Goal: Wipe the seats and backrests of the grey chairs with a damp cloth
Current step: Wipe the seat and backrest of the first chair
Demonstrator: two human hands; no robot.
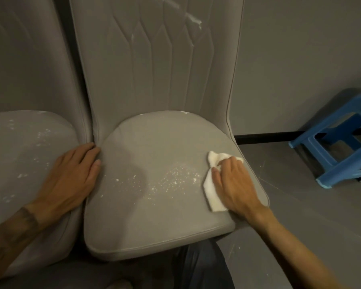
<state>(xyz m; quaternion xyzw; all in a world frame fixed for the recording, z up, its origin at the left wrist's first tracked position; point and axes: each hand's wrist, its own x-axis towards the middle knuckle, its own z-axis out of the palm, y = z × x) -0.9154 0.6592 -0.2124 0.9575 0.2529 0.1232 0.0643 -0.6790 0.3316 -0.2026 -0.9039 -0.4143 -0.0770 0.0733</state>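
Here, the right grey chair [196, 97] is standing just beside the left grey chair [25, 84], and its seat [154, 222] is being wiped, I judge. The left hand [71, 176] is lying flat at the gap between the seats, fingers straight, holding nothing. The right hand [236, 184] is pressing the white cloth [212, 195] onto the seat's right edge, fingers curled over it. White specks [175, 180] are lying just left of the cloth, so the next stroke is probably calling for a leftward sweep through them.
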